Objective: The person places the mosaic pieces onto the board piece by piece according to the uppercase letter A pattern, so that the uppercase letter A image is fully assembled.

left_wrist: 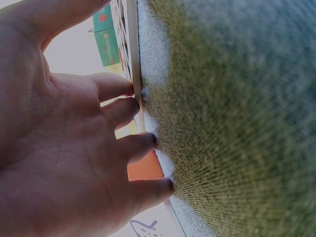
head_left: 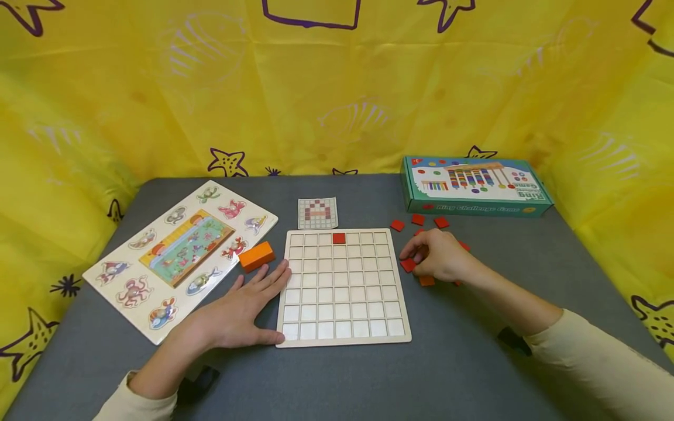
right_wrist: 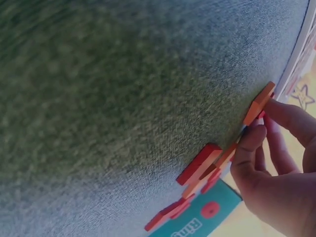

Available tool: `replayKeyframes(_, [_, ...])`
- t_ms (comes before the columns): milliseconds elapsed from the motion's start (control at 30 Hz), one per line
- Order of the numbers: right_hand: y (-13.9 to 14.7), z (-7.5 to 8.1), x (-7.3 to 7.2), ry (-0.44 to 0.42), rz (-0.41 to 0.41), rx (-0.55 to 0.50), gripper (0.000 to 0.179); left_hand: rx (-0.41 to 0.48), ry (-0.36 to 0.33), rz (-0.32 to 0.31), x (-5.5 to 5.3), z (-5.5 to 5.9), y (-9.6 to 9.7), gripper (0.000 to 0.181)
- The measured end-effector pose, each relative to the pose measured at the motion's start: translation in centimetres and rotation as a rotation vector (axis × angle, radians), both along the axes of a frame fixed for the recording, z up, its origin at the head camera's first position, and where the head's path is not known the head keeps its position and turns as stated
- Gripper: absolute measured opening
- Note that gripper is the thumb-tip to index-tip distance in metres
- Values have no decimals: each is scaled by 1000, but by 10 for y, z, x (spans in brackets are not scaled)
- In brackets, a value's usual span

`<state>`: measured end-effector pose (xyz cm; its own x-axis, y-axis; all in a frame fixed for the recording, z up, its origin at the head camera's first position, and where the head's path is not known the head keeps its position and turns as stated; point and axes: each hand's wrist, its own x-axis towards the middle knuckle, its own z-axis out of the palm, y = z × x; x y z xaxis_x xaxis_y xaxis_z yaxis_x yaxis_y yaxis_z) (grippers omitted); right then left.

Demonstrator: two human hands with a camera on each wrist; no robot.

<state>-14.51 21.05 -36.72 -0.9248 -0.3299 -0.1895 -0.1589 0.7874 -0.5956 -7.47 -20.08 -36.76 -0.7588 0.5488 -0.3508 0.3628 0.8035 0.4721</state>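
While the left hand (head_left: 239, 316) is resting at the wooden grid board's (head_left: 342, 295) nine-o'clock edge in the head view, the right hand (head_left: 442, 257) is pinching a red tile (head_left: 408, 266) just outside three o'clock, apparently picking up. The left wrist view is showing spread fingers (left_wrist: 150, 191), the right a pinch likely calling for boardward lifting.

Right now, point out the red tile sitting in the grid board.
The red square tile in the top row, middle column, of the wooden grid board; other red tiles are off it, near or in the right hand.
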Motion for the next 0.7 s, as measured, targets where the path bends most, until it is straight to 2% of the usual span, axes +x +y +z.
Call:
replayKeyframes(400, [1,-1,2,12,13,-12,23,1,-6,3,0,1,1,113])
replayKeyframes(700, [5,1,0,52,31,-30,22,2,-4,-2,0,2,0,113])
